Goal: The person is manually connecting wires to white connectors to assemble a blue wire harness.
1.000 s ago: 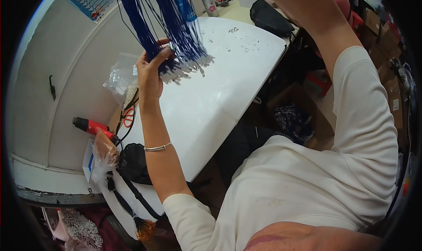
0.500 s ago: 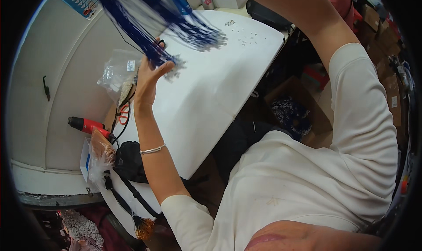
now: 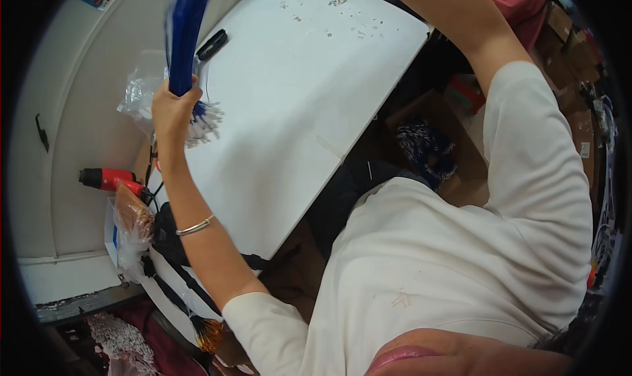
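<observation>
My left hand (image 3: 173, 109) is closed around a bundle of thin blue wires (image 3: 187, 40). The bundle rises from my fist and leaves the picture at the top. Below the fist, the pale, frayed-looking wire ends (image 3: 206, 122) fan out above the white table (image 3: 283, 106). My right forearm (image 3: 454, 14) reaches up past the top edge, so the right hand is hidden. A black, pen-like tool (image 3: 212, 45) lies on the table just right of the bundle.
A red heat gun (image 3: 112, 177), clear plastic bags (image 3: 141, 89) and a black-cabled bundle with orange ends (image 3: 209, 333) lie along the left side. Small scraps (image 3: 338, 2) dot the table's far part. An open carton (image 3: 474, 129) with blue-and-white wire bundles (image 3: 424, 149) stands at right.
The wires, spread in two loose swinging strands before, are now gathered into one tight bundle. My left hand sits lower and further left in the picture; the view has shifted too.
</observation>
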The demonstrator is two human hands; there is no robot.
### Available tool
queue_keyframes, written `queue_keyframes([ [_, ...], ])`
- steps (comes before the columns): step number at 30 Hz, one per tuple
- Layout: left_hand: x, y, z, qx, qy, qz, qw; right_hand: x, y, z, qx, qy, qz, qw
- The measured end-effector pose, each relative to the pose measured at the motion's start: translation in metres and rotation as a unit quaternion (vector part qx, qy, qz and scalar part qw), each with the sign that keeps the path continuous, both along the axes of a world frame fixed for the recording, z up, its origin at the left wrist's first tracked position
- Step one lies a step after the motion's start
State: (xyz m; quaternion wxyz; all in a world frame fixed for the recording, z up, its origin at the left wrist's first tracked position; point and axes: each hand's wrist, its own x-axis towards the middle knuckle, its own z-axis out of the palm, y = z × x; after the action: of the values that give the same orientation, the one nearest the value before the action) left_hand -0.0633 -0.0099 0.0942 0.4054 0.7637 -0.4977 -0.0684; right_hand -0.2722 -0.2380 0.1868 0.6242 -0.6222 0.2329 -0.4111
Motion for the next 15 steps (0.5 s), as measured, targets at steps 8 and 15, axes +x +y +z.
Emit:
queue_keyframes([
  [8, -0.012, -0.021, -0.102, 0.128, -0.341, -0.015, 0.931, -0.019, 0.0, -0.109, -0.106, 0.121, 0.065, 0.985],
  [15, -0.053, 0.025, -0.099, -0.026, -0.067, 0.071, 0.995, -0.052, -0.034, -0.163, -0.356, 0.232, 0.185, 0.886],
])
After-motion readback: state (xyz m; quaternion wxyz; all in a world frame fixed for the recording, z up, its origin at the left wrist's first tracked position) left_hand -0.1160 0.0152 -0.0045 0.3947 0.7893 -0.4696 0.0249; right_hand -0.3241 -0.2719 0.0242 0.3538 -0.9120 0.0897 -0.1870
